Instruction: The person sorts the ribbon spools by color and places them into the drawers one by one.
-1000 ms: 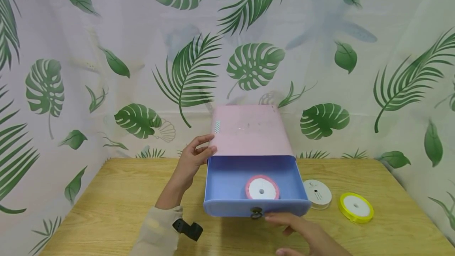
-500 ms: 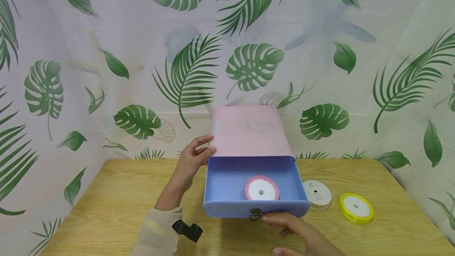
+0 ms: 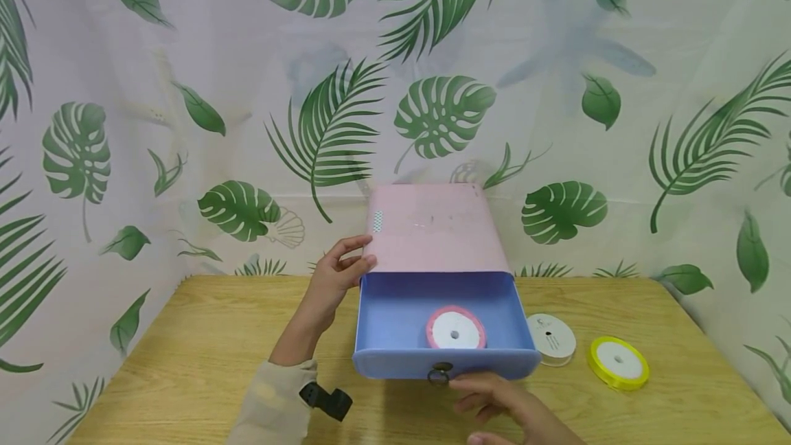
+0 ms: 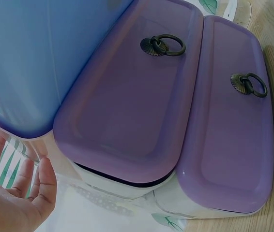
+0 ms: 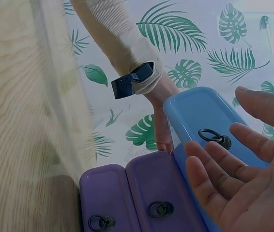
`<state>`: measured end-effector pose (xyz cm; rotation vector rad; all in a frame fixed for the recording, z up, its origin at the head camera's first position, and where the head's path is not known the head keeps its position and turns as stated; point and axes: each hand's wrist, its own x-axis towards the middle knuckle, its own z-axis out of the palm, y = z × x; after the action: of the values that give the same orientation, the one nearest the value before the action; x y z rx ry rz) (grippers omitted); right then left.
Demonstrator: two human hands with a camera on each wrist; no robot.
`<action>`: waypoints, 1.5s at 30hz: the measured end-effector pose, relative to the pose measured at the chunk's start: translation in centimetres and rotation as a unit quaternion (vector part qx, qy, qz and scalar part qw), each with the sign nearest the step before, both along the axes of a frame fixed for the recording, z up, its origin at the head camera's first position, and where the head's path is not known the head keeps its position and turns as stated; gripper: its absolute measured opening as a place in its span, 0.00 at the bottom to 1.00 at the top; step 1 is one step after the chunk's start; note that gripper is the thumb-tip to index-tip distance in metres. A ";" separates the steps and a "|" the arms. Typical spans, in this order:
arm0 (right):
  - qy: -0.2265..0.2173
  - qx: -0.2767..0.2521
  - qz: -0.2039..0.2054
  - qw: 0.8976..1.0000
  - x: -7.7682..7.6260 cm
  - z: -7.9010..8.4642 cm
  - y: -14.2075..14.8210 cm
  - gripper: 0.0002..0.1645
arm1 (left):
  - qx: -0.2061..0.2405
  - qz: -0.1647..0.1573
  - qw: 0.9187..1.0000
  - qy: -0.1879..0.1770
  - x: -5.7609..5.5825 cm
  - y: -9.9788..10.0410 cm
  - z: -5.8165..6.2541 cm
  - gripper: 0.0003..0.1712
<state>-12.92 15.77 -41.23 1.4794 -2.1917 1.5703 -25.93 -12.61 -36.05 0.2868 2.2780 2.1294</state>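
A small chest of drawers with a pink top (image 3: 435, 229) stands against the backdrop. Its blue top drawer (image 3: 398, 311) is pulled out, and a pink-edged ribbon spool (image 3: 455, 329) lies inside near the front. On the drawer's front hangs a dark metal ring pull (image 3: 438, 376). My left hand (image 3: 334, 280) rests its fingertips against the chest's left side, by the front edge. My right hand (image 3: 509, 404) is below the drawer front with its fingertips beside the ring, fingers loosely bent around nothing. Two closed purple drawers (image 4: 132, 96) show beneath the blue one in the left wrist view.
To the right of the chest lie a white spool (image 3: 552, 340) and a yellow-edged ribbon spool (image 3: 618, 362) on the wooden table (image 3: 216, 335). A leaf-print cloth (image 3: 432, 40) hangs behind. The left wrist wears a black strap device (image 3: 326, 400).
My right hand has shifted slightly left along the drawer front, and the ring pull has swung a little left. The left hand, drawer and spools stay where they were.
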 end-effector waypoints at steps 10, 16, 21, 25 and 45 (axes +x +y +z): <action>-0.029 0.005 0.007 1.000 0.0 0.4 -0.7 0.39 | 0.005 0.000 1.000 -0.002 0.0 -0.1 0.0 0.26; -0.056 0.001 0.001 0.998 -0.1 0.4 -1.1 0.32 | 0.003 -0.002 1.000 -0.002 0.0 0.0 0.0 0.26; -0.071 -0.012 -0.013 0.997 0.0 0.8 -1.5 0.28 | -0.001 0.001 1.000 0.000 -0.1 0.1 -0.1 0.26; -0.074 -0.031 -0.030 0.996 -0.1 0.7 -2.0 0.26 | 0.002 0.002 1.000 0.000 -0.1 0.1 0.0 0.26; -0.053 -0.086 -0.115 0.988 0.4 0.0 -4.0 0.20 | 0.022 -0.007 1.000 0.000 -0.1 0.0 0.0 0.25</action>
<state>-12.55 11.75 -41.21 1.0784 -2.1255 1.7407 -25.99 -12.57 -36.04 0.3025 2.2243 2.1739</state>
